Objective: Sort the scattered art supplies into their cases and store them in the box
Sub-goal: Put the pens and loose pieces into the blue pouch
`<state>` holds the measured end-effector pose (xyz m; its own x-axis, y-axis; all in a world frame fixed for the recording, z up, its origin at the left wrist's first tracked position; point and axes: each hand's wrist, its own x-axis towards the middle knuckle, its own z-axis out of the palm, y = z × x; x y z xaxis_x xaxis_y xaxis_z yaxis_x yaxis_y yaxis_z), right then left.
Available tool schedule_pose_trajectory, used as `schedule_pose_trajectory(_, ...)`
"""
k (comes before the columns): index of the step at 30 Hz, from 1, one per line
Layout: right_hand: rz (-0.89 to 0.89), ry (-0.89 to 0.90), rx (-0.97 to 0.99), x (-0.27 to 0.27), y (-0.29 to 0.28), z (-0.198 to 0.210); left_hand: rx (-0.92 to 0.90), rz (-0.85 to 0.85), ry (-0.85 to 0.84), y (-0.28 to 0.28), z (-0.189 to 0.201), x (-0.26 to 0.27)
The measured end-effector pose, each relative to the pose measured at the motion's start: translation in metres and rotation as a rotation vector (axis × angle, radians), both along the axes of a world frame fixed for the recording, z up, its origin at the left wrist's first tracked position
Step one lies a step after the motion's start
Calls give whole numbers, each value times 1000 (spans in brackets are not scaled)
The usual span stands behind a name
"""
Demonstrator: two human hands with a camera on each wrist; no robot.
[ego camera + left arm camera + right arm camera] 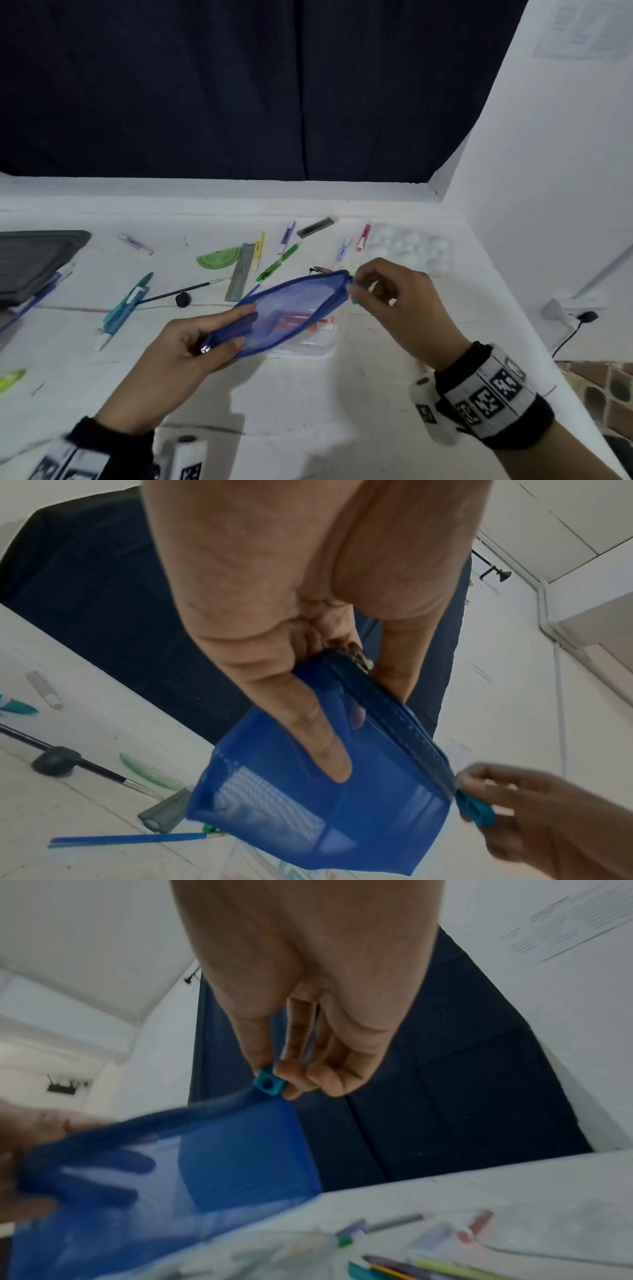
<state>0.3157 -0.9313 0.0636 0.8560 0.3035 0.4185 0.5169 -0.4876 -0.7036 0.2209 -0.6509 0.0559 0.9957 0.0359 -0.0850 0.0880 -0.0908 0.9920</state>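
Above the white tabletop (308,394) I see a flat, translucent blue mesh pouch (284,315) with a darker blue zipper band along its upper edge, held in the air between both hands. Its weave is fine enough that the fingers (103,1164) inside show through as dark shapes. My left hand (178,359) grips the near end: thumb on the outer face, several fingers slipped into the opening, a small metal zipper pull (205,349) by the thumb. My right hand (400,305) is raised at the far corner of the pouch, wrist bent, thumb and forefinger clamped on a small teal plastic block with a round hole (268,1084); the other fingers curl loosely behind. The block touches the end of the zipper band.

Beneath the pouch lies a clear plastic case (308,342) holding something orange and white. Farther back, scattered on the rough painted surface, are a green semicircular protractor (219,257), a grey translucent ruler (241,270), a thin black paintbrush (181,291), a small dark round lump (183,299), teal pens (126,305), a green pen (279,262) and a white dimpled palette (407,248). A dark grey ribbed lid (30,260) sits at the left edge.
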Motion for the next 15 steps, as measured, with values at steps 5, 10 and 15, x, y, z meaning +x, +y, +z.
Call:
schedule_pose_trajectory(5, 185, -70, 47, -11, 12, 19, 92, -38, -25, -11, 2, 2)
schedule_pose_trajectory(10, 187, -208, -87, 1, 1, 15, 27, -42, -2, -24, 3, 10)
schedule_pose_trajectory(15, -129, -157, -91, 33, -43, 9, 21, 10, -26, -28, 1, 18)
